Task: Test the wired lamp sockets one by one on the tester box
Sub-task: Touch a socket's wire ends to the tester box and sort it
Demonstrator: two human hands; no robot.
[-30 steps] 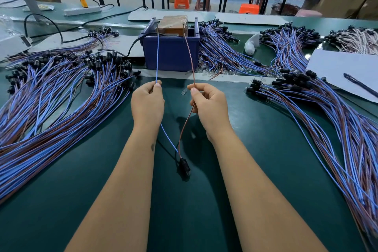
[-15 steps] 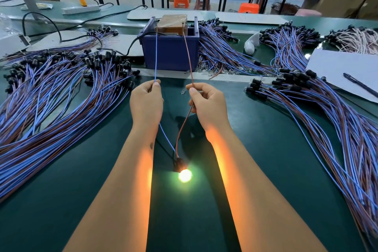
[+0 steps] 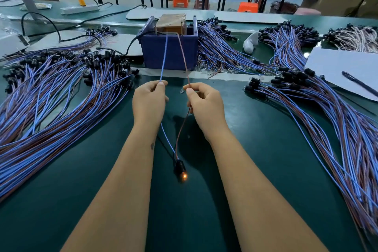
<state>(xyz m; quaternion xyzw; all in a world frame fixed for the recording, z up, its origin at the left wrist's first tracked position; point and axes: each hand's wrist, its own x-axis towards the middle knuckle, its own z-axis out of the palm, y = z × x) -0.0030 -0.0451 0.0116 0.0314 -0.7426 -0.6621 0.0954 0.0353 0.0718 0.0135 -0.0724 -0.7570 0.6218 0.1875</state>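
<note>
My left hand (image 3: 149, 102) pinches a blue wire (image 3: 163, 57) and my right hand (image 3: 204, 104) pinches a brown wire (image 3: 183, 55). Both wires run up to the brown tester box (image 3: 173, 22) that sits in a dark blue bin (image 3: 169, 53). The same two wires drop back between my forearms to a black lamp socket (image 3: 180, 166) lying on the green table; its small bulb (image 3: 184, 175) glows faintly orange. A large pile of wired sockets (image 3: 51, 96) spreads at my left, another pile (image 3: 319, 108) at my right.
More wired socket bundles (image 3: 223, 47) lie behind and right of the bin. A white sheet (image 3: 335, 67) with a black pen (image 3: 360, 84) lies far right. A black power cable (image 3: 131, 47) enters the bin from the left. Loose small bulbs (image 3: 221, 70) lie along the table seam.
The bulb was dark one second ago, shone brightly half a second ago, and now shows only a dim orange glow. My hands have hardly moved.
</note>
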